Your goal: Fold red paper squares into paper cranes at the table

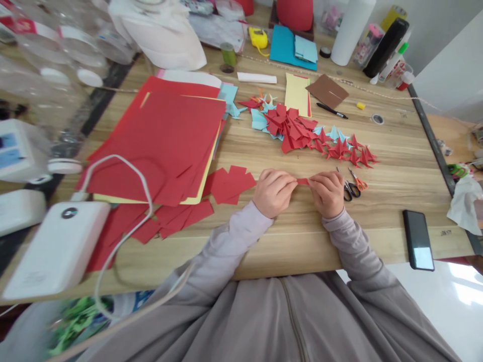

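Note:
Between my two hands a small strip of red paper (302,181) shows, low over the wooden table. Its left end is pinched in the closed fingers of my left hand (274,191); my right hand (327,192) closes on the other end. Most of the paper is hidden by the fingers. Loose red paper pieces (231,185) lie just left of my left hand. Black-handled scissors (351,189) and orange-handled scissors (359,182) rest beside my right hand. Beyond the hands is a heap of folded red paper pieces (290,128), with pointed red folded shapes (354,151) trailing right.
Large red sheets (169,136) are stacked at the left, near a white power bank (56,249) with a looping cable (145,186). A phone (418,240) lies at the right front edge. Toward the back are a pen (332,111), brown paper (327,91) and a yellow tape measure (258,38).

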Tool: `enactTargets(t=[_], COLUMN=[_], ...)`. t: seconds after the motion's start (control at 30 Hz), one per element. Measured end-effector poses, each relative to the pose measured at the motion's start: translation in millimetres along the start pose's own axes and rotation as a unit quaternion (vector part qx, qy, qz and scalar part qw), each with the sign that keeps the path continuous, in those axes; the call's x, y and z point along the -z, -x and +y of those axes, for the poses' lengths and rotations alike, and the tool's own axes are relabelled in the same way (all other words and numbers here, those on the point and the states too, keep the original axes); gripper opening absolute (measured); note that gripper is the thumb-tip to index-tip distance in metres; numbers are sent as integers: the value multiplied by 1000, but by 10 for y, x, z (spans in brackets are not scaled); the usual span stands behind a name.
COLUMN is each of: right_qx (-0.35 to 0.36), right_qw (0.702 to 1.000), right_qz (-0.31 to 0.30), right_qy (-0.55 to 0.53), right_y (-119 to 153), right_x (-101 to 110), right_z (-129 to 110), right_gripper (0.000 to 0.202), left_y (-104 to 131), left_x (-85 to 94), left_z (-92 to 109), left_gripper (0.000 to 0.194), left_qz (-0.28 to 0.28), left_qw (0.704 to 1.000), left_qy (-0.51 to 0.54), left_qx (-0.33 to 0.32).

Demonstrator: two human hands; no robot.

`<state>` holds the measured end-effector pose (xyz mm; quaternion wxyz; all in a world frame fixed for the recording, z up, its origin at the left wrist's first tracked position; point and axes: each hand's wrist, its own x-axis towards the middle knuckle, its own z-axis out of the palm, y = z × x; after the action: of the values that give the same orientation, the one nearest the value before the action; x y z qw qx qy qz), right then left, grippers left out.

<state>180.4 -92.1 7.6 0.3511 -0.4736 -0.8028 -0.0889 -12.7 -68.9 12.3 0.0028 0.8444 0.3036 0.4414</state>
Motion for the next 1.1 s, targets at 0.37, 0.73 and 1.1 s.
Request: enactTargets(t=[0.37, 0.73, 1.1], right_qx=[-22, -38, 3], right_qw=[999, 995, 998], right_qz=[23, 92, 42], right_qy=[-12, -4, -55], right_y=[9, 83, 18], right_x=[1, -11, 11], right_z=[9, 54, -58], right_gripper=[11, 11, 29], left_y=[62, 45, 18], left_x=[-28, -66, -206], left_z=[-61, 3, 45], left_gripper=[21, 23, 23], left_qz=[14, 75, 22], left_qw=[999, 933, 696], left_qy=[-24, 204, 484], left_qx=[26, 286, 529])
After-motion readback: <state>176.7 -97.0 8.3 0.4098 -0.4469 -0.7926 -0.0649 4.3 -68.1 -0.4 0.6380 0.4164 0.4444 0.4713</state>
